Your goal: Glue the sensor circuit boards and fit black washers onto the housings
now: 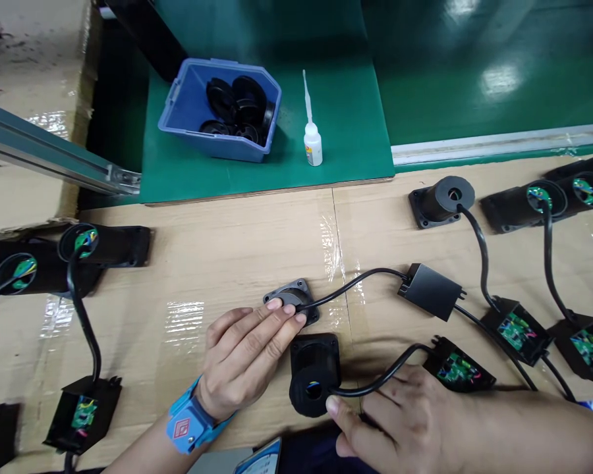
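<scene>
My left hand point(250, 359) lies over an upper black housing point(304, 289) with a square flange. Its fingertips press together on the round part, beside the cable exit, and the thumb is hidden. A black cable point(353, 282) runs from this housing to a black box point(432, 289), closed side up. Just below, a second black housing point(315, 375) has its round, holed cap towards me. My right hand point(400, 421) rests beside it, thumb tip touching the cap's edge near its cable point(385, 378). Thumb and bent fingers are apart. That cable leads to an open box point(459, 370) with a green circuit board.
At back, a blue bin point(217, 146) holds black round parts, and a white dropper bottle point(313, 143) stands on the green board point(346, 118). More cabled housings lie left point(123, 245) and right point(439, 201). A metal rail point(54, 145) crosses the left side.
</scene>
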The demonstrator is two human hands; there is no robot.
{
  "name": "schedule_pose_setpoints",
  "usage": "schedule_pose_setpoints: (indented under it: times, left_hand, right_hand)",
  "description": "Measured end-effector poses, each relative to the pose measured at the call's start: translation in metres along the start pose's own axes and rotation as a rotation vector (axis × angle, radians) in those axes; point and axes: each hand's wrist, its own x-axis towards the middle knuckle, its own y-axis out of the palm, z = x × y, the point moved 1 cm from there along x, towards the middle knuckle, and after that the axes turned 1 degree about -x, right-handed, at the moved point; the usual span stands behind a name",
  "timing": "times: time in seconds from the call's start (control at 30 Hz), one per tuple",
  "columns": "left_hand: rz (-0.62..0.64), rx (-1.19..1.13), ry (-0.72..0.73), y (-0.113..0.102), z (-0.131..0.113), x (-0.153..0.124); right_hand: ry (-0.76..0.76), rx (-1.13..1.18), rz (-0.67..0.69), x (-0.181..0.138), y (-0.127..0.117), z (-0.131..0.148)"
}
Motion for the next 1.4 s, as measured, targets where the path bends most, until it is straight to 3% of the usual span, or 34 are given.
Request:
schedule_pose_setpoints:
  times: [0.23,0.47,0.6,0.67,0.77,0.87,1.03,1.4]
  left_hand:
    - [-0.047,-0.076,-0.076,0.003,0.006,-0.002]
    - [0.004,-0.497,-0.305,0.019,0.010,0.004]
    - [0.017,-0.868,-0.450,0.015,0.007,0.016]
    - [0.046,-1.000,-0.527,0.008,0.003,0.022]
    - [0.059,-1.139,-0.602,0.000,-0.007,0.031]
    - [0.065,-1.217,-0.652,-0.006,-0.016,0.043]
    - [0.077,-1.323,-0.690,-0.008,-0.028,0.059]
    - [0.080,-1.309,-0.647,-0.003,-0.039,0.057]
  right_hand:
    - [-0.004,-0.015,0.014,0.000,-0.003,-0.002]
    - [-0.021,0.001,-0.010,-0.001,0.001,-0.001]
    - [-0.056,0.033,-0.215,0.000,-0.007,-0.005]
    - [-0.003,0.065,-0.281,0.004,-0.019,-0.012]
    - [0.135,0.039,-0.209,0.012,-0.039,-0.025]
    - [0.210,-0.079,-0.189,0.022,-0.050,-0.034]
    - [0.155,-0.232,-0.225,0.036,-0.046,-0.038]
    - [-0.023,-0.185,-0.431,0.035,-0.018,-0.043]
